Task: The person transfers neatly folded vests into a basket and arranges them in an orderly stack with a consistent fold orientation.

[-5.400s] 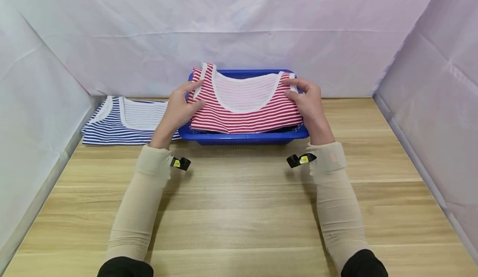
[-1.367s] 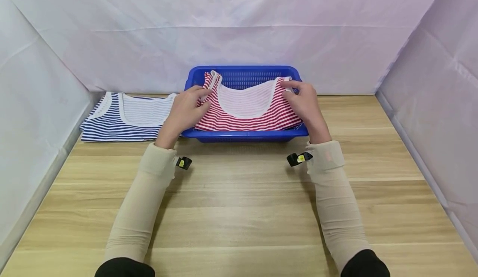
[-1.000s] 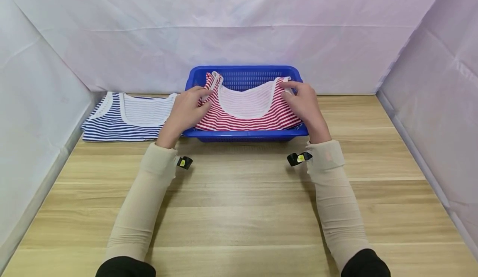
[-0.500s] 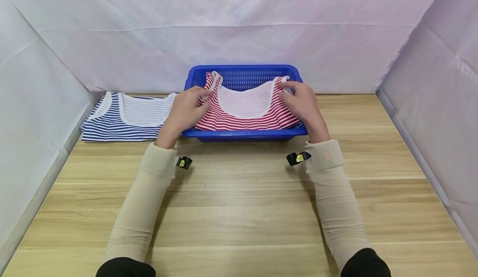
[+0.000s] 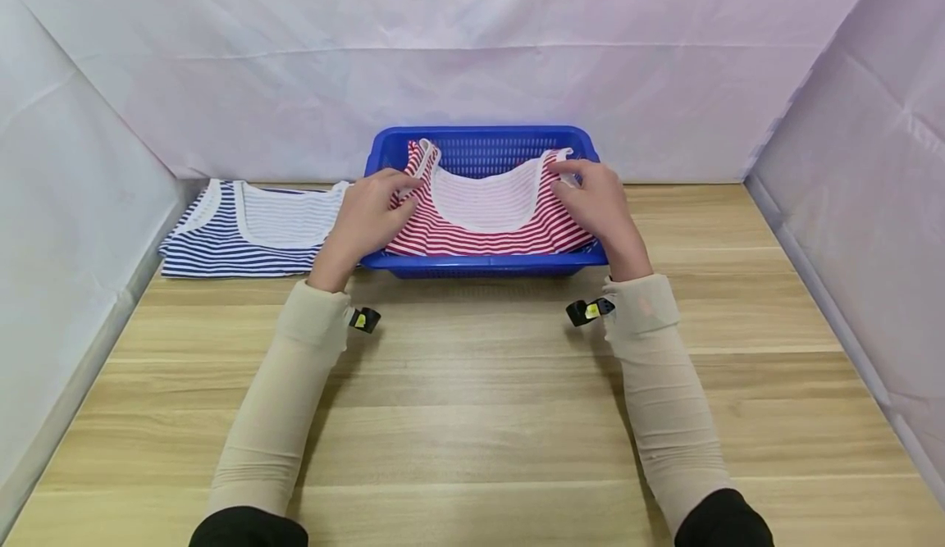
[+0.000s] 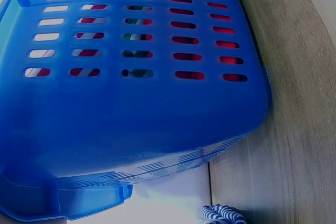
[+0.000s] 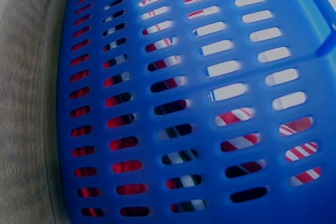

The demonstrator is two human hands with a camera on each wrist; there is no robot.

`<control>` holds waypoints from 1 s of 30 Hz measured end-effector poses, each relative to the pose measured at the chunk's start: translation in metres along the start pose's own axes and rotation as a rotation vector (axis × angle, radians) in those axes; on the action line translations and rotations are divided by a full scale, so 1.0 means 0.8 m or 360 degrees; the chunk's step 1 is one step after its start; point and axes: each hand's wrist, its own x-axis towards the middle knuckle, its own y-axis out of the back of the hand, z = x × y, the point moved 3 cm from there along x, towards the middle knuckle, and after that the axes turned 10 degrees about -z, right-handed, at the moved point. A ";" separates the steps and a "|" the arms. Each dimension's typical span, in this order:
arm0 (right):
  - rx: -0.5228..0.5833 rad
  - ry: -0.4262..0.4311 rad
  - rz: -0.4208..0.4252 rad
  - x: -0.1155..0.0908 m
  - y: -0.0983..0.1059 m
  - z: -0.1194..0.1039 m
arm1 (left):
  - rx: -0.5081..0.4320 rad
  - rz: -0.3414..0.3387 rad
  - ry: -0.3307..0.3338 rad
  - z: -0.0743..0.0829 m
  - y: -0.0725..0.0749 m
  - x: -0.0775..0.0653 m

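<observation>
A folded tank top with red and white stripes (image 5: 472, 242) and white trim lies in a blue plastic basket (image 5: 480, 265), its neckline toward the far wall. At its left side my left hand (image 5: 369, 212) pinches the cloth by the strap, thumb and forefinger on top. My right hand (image 5: 604, 207) pinches the opposite side below the other strap; both hands' remaining fingers are hidden. The left wrist view is filled by the basket's slotted wall (image 6: 131, 114), with red and striped cloth behind the slots. Similar cloth shows through the basket (image 7: 315, 203) in the right wrist view.
Left of the basket, a folded blue-and-white striped tank top (image 5: 236, 264) lies on the wooden table (image 5: 472, 416), partly behind my left hand. White fabric (image 5: 472, 88) hangs behind the basket and along both sides.
Over the longer span, the red-striped tank top went down into the basket, uncovering its far wall, and my left hand shifted slightly right. During the last second almost nothing moved.
</observation>
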 end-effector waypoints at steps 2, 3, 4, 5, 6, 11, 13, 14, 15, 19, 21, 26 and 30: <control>-0.0001 -0.0011 -0.0007 0.000 -0.001 0.000 | -0.0001 -0.0004 0.0003 0.000 0.000 0.000; -0.0001 -0.0018 -0.0011 0.000 -0.001 0.001 | -0.0003 -0.0005 0.0003 0.000 -0.001 0.000; 0.0000 -0.0023 -0.0013 0.000 -0.001 0.001 | -0.0005 -0.0005 0.0003 0.000 -0.001 0.000; 0.0000 -0.0026 -0.0012 0.000 -0.001 0.001 | -0.0006 -0.0003 0.0002 0.000 -0.001 0.000; -0.0003 -0.0025 -0.0010 0.001 0.000 0.001 | -0.0005 -0.0001 0.0000 0.000 0.000 0.000; -0.0008 -0.0023 -0.0006 0.001 0.000 0.001 | -0.0001 -0.0002 0.0001 0.002 0.001 0.001; -0.0018 -0.0023 -0.0008 0.001 0.000 0.001 | 0.0000 -0.0008 0.0003 0.002 0.001 0.000; -0.0024 -0.0021 -0.0007 0.001 0.000 0.001 | -0.0002 -0.0009 0.0002 0.002 0.001 0.000; -0.0029 -0.0021 -0.0006 0.001 -0.001 0.001 | -0.0003 -0.0010 0.0002 0.002 0.001 0.000; -0.0032 -0.0007 -0.0003 0.001 -0.001 0.000 | -0.0002 -0.0009 0.0001 0.002 0.000 0.000; -0.0034 -0.0004 -0.0003 0.001 -0.001 0.000 | 0.0002 -0.0009 0.0005 0.001 0.000 -0.001; -0.0032 0.0002 -0.0010 0.001 -0.001 0.000 | 0.0010 -0.0007 -0.0004 0.002 0.000 -0.001; -0.0034 0.0006 -0.0011 0.000 -0.001 -0.001 | 0.0028 0.0003 -0.0013 0.002 0.000 0.000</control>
